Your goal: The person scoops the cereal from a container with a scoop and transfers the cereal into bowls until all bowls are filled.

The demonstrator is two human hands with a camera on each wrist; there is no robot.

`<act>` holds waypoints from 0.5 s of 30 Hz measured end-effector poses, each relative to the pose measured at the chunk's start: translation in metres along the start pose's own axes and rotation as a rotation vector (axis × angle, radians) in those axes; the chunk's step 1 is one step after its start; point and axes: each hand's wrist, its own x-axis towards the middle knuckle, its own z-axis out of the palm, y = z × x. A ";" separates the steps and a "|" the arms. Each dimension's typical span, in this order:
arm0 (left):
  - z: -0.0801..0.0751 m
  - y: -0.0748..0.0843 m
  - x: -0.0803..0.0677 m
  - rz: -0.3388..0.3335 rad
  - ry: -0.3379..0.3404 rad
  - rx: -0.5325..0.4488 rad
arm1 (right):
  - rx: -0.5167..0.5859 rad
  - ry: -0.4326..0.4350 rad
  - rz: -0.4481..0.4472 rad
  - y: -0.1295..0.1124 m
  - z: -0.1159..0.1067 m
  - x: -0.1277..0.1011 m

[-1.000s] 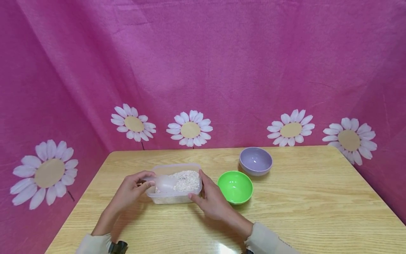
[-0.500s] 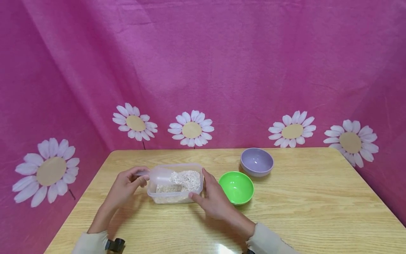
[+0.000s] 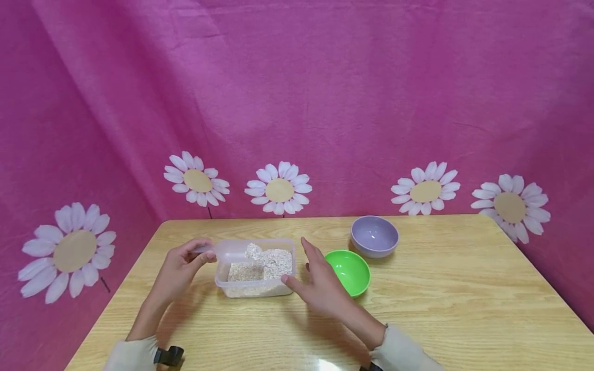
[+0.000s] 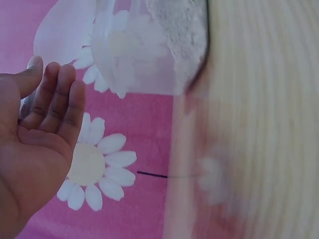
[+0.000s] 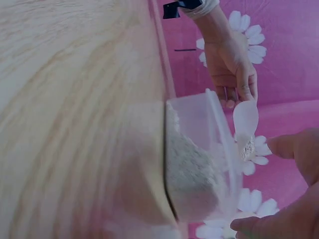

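Note:
My left hand (image 3: 178,270) pinches the handle of a translucent plastic scoop (image 3: 231,251) between thumb and fingers. The scoop is level above the left part of a clear plastic container (image 3: 232,284), with a heap of pale flakes like rolled oats (image 3: 253,251) at its mouth. More flakes (image 3: 278,263) lie in the container, piled higher on the right. At the container's right end my right hand (image 3: 322,291) has its thumb and fingers spread, the thumb close to the front right corner. The right wrist view also shows the scoop (image 5: 246,118) above the container's rim.
A green bowl (image 3: 355,273) stands just right of my right hand, which partly covers it. Behind it is a purple bowl (image 3: 374,237). The wooden table (image 3: 441,293) ends at a pink flowered cloth (image 3: 343,103) at the back and sides.
The scoop has risen out of the flakes and moved slightly left, now carrying a heap. My right hand has let go of the container's right end and spread its fingers.

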 end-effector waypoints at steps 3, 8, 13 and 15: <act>0.005 0.004 0.002 0.035 0.013 -0.021 | -0.019 0.021 0.013 0.001 -0.013 -0.005; 0.018 0.014 0.009 0.036 0.002 -0.044 | -0.100 0.053 0.057 0.010 -0.039 -0.015; 0.035 0.022 0.017 -0.005 -0.041 -0.068 | -0.160 0.085 0.052 0.020 -0.061 -0.024; 0.042 0.025 0.020 -0.027 -0.054 -0.069 | -0.185 0.106 0.029 0.024 -0.068 -0.027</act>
